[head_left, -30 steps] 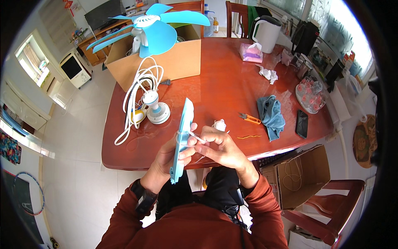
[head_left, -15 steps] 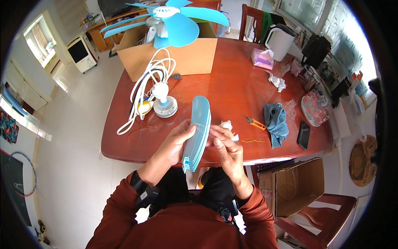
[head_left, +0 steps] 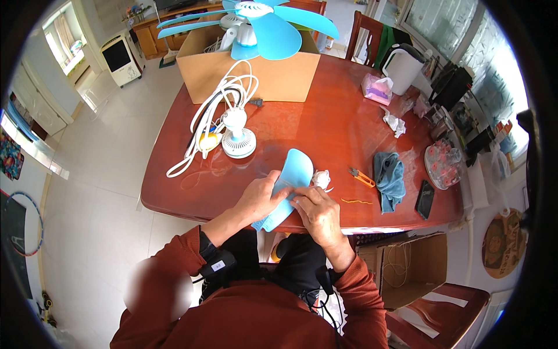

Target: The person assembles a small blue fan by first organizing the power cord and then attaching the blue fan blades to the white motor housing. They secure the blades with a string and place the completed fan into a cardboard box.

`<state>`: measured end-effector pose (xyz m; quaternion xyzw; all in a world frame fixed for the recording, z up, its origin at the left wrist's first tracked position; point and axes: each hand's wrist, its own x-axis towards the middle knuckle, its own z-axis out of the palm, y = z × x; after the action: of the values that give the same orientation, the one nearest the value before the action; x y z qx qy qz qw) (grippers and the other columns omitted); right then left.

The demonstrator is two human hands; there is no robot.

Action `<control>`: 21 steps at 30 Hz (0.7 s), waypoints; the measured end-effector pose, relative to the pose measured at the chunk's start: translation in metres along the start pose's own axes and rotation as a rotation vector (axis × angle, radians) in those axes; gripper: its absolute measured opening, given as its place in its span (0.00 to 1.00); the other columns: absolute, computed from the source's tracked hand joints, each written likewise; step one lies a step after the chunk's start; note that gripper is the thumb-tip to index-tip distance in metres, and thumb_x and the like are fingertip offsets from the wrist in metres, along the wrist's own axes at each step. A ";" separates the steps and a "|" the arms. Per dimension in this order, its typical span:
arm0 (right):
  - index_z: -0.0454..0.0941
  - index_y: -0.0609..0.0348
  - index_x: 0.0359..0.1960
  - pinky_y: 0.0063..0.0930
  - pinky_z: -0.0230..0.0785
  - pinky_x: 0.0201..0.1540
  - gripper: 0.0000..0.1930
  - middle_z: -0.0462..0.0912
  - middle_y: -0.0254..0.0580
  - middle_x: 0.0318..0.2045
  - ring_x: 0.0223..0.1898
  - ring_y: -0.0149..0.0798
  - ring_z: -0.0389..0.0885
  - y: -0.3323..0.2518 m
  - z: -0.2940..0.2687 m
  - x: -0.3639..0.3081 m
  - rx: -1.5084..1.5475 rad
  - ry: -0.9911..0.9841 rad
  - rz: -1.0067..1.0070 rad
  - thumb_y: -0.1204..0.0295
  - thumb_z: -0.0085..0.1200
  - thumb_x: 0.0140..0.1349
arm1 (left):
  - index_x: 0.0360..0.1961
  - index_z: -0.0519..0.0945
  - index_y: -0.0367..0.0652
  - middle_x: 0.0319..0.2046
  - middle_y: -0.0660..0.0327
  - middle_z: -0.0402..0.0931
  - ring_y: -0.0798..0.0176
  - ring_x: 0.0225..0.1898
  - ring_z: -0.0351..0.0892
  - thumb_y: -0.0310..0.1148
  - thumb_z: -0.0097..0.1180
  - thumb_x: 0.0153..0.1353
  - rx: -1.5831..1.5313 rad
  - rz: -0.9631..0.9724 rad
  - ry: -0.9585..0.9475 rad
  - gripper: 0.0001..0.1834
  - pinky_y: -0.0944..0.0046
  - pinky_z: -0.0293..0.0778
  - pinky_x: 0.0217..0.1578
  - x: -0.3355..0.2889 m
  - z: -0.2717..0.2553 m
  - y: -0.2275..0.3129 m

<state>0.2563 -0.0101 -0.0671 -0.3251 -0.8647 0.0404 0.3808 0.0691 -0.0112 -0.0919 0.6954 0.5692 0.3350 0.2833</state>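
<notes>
While the left hand is closed around a stack of light-blue, curved plastic blades, with its thumb lying across the face, the right hand touches the right edge with bent fingers. Whether these fingers pinch something thin, I cannot tell. Probably the left hand serves as the clamp, so that the blades do not slide apart, and the right hand is free for finer work. The stack is in the air above the near edge of the glossy red-brown wooden table, tilted, its far end leaning to the right; this seems to put its face in clear sight of the person.

Just beyond the right hand lies a small, crumpled white bundle. Farther right are a thin yellow string and small snips with orange handles, near enough, I would judge, for an easy reach. Beside the snips rests a crumpled blue-grey cloth.

Far to the left, a white round fan motor with a vented base stands beside its looped white cable, perhaps gathered there to leave working room. Behind it, an open brown cardboard box has a fan with wide blue blades above its opening, likely because the blades spread too wide to go inside.
</notes>
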 end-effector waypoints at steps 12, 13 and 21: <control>0.78 0.60 0.29 0.35 0.75 0.34 0.05 0.81 0.38 0.34 0.34 0.45 0.81 0.009 0.018 -0.013 0.054 -0.072 0.076 0.77 0.62 0.52 | 0.35 0.81 0.36 0.31 0.53 0.76 0.48 0.36 0.80 0.31 0.54 0.61 0.656 0.253 -0.237 0.08 0.52 0.77 0.37 0.008 -0.035 -0.012; 0.78 0.60 0.29 0.35 0.74 0.34 0.05 0.81 0.38 0.34 0.34 0.45 0.81 0.009 0.018 -0.013 0.054 -0.075 0.080 0.77 0.62 0.53 | 0.32 0.80 0.36 0.31 0.52 0.77 0.48 0.36 0.80 0.30 0.54 0.61 0.665 0.226 -0.225 0.08 0.52 0.77 0.37 0.007 -0.037 -0.011; 0.79 0.62 0.30 0.35 0.75 0.35 0.05 0.83 0.41 0.32 0.33 0.48 0.82 0.005 0.018 -0.013 0.150 -0.038 0.239 0.75 0.62 0.54 | 0.28 0.79 0.36 0.25 0.55 0.76 0.56 0.27 0.77 0.36 0.66 0.55 0.246 -0.025 -0.024 0.13 0.60 0.73 0.29 -0.001 -0.027 -0.008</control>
<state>0.2534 -0.0105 -0.0898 -0.3955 -0.8214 0.1562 0.3801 0.0427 -0.0101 -0.0812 0.7217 0.6111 0.2506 0.2069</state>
